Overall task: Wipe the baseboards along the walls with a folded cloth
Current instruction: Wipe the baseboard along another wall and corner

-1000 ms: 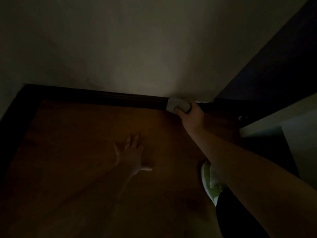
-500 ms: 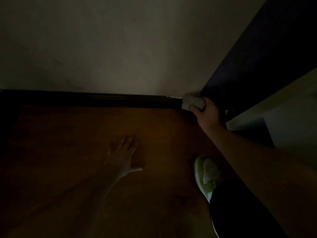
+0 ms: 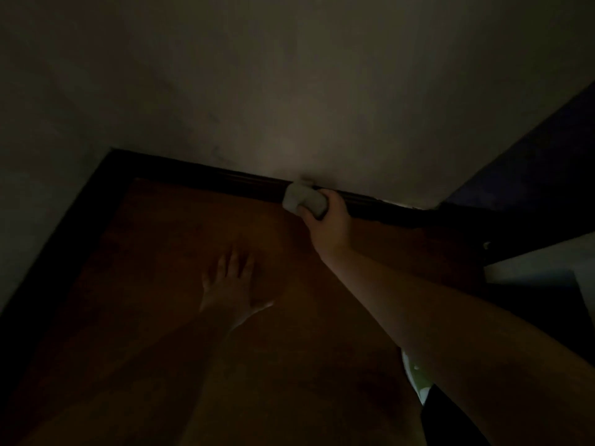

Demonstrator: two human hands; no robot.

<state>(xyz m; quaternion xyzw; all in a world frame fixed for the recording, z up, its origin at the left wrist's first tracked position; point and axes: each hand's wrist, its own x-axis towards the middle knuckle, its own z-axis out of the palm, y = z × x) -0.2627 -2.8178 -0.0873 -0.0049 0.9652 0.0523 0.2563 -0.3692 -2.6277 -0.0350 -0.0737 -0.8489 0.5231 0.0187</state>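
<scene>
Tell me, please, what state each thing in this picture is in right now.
folded cloth: bunched, pressed against the baseboard.
right hand: grips the cloth.
left hand: flat on the floor, fingers spread.
baseboard: dark, fixed along the wall.
shoe: on the floor, mostly hidden by the right arm.

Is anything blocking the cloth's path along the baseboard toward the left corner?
Nothing visible does. The right hand grips the cloth against the baseboard, whose run to the corner looks bare, though dim. The left hand rests on the floor, apart from it.
</scene>
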